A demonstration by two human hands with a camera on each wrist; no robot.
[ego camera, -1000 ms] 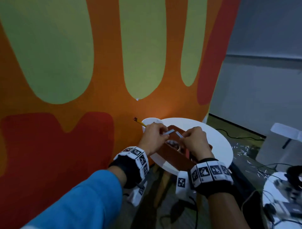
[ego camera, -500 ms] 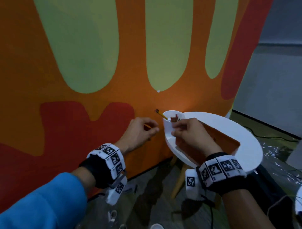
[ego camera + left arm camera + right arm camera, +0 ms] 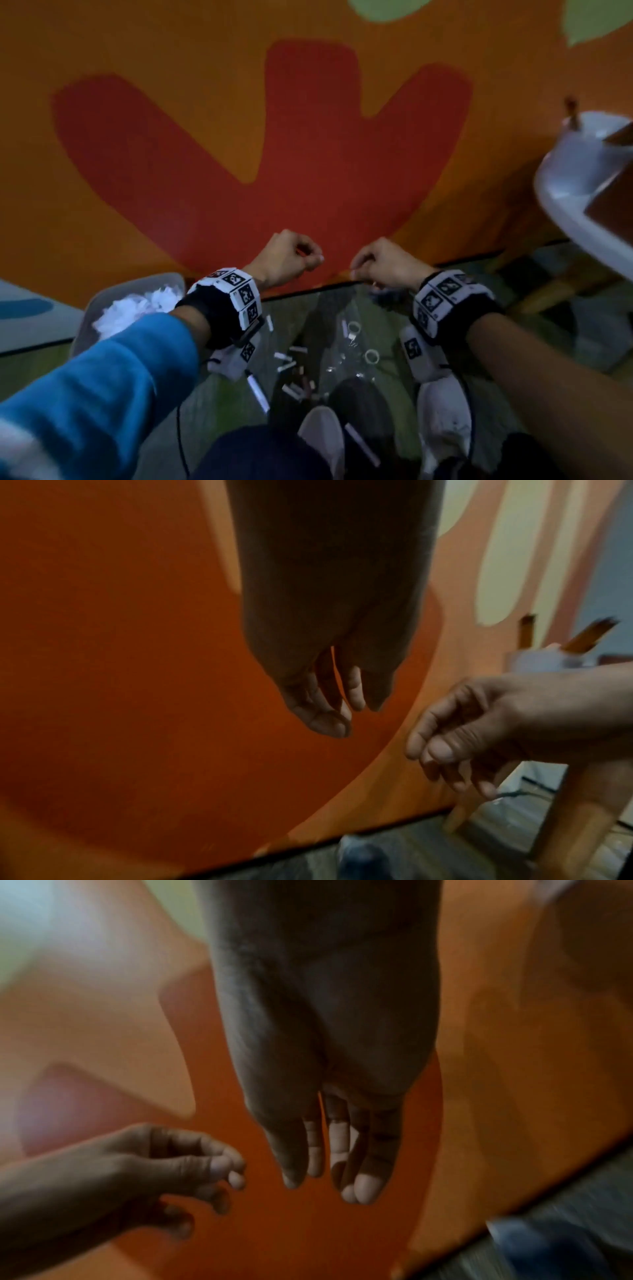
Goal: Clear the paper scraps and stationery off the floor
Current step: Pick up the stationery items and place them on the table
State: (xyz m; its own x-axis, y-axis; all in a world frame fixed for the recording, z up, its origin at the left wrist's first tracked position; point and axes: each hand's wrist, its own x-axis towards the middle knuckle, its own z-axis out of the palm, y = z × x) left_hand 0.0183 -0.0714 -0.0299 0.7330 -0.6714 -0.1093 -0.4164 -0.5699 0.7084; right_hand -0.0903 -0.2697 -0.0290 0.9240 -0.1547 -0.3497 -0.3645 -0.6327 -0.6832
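both the left hand (image 3: 286,255) and the right hand (image 3: 383,262) are held empty with fingers loosely curled; paper scraps (image 3: 291,359) are scattered on the floor (image 3: 222,404) at six o'clock.

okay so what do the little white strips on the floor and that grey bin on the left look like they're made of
White strips: likely paper, flat, matte, thin, lying scattered near the shoes; blur leaves it open. Grey bin: probably plastic, smooth with rounded corners and a dull sheen, holding crumpled white scraps that look like paper.

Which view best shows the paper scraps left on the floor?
The head view: the paper scraps lie scattered on the floor between the wrists. Both wrist views show mostly hands and wall, with only a blurred floor strip and no scraps discernible.
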